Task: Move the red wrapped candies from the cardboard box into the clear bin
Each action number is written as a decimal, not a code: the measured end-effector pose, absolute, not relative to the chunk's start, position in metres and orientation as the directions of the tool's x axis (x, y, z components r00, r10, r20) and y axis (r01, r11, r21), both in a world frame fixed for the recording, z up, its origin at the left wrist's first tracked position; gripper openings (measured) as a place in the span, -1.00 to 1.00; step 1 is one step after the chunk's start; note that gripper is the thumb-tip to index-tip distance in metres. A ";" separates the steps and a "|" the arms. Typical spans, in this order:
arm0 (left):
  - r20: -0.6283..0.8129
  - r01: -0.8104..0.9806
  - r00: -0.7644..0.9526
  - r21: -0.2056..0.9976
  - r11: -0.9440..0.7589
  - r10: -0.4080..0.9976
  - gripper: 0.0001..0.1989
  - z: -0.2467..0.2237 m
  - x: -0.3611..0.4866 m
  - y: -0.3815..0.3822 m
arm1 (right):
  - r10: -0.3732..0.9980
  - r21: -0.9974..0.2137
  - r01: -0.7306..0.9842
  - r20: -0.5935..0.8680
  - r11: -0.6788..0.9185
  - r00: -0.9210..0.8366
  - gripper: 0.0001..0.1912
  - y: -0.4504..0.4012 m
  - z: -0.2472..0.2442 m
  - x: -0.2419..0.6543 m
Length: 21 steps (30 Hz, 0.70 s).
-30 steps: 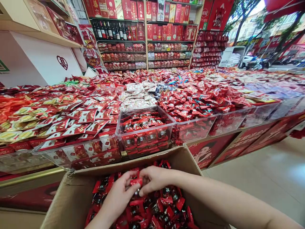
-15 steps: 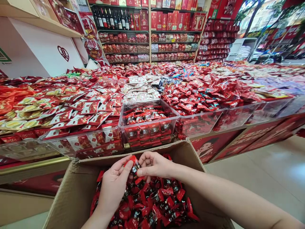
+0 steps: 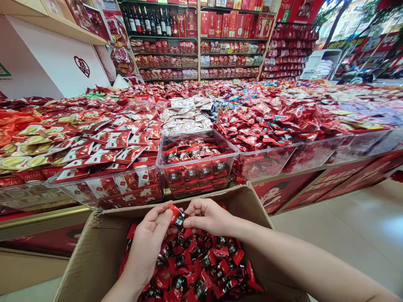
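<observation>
Between my two hands is a red and black wrapped candy (image 3: 179, 218), its printed side facing up. My left hand (image 3: 154, 228) pinches its left end between thumb and fingers. At the other end, the thumb and curled fingers of my right hand (image 3: 206, 216) grip the wrapper. Both hands are over an open cardboard box (image 3: 83, 247), which holds a loose heap of the same candies (image 3: 201, 268). Just beyond the box stands a clear plastic bin (image 3: 197, 163) with candies of this kind laid in rows.
Bins of red-and-white packets (image 3: 116, 144) lie to the left and red packets (image 3: 258, 126) to the right. White packets (image 3: 185, 113) are behind the middle bin. Shelves with bottles (image 3: 147, 23) and red boxes (image 3: 233, 25) stand at the back. Tiled floor (image 3: 346, 230) shows at right.
The candy has turned flatter between my hands, so its black label now shows more fully. My left hand has shifted slightly left; my right hand keeps hold of the other end.
</observation>
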<state>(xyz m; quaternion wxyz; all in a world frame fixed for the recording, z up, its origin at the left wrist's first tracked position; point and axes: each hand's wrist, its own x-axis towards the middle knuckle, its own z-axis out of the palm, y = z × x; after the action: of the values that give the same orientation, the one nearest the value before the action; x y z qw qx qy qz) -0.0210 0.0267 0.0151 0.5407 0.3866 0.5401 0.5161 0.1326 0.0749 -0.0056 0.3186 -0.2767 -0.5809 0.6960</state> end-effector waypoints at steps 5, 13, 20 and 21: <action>-0.183 -0.129 -0.151 0.978 0.164 0.972 -0.77 0.013 -0.022 0.026 | 0.801 -0.992 -0.087 -0.017 -0.086 -0.598 -0.66 0.067 0.001 0.131; -0.276 -0.337 -0.129 0.915 0.219 0.953 -0.74 0.018 -0.022 0.025 | 0.852 -0.976 0.072 0.143 0.206 -0.504 -0.80 0.066 0.007 0.135; -0.375 -0.442 0.000 0.832 0.336 0.927 -0.72 0.018 -0.028 0.033 | 0.622 -0.649 0.217 0.495 0.729 -0.607 -0.67 0.064 0.024 0.143; -0.398 -0.454 0.031 0.811 0.368 0.917 -0.71 0.018 -0.029 0.034 | 0.518 -0.515 0.228 0.537 0.827 -0.665 -0.65 0.065 0.023 0.144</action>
<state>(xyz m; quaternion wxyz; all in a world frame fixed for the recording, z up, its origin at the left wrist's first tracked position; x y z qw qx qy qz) -0.0289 0.0343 0.0184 0.6757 0.2424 0.4768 0.5073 0.1441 0.0648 0.0233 0.3511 -0.2099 -0.8888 0.2065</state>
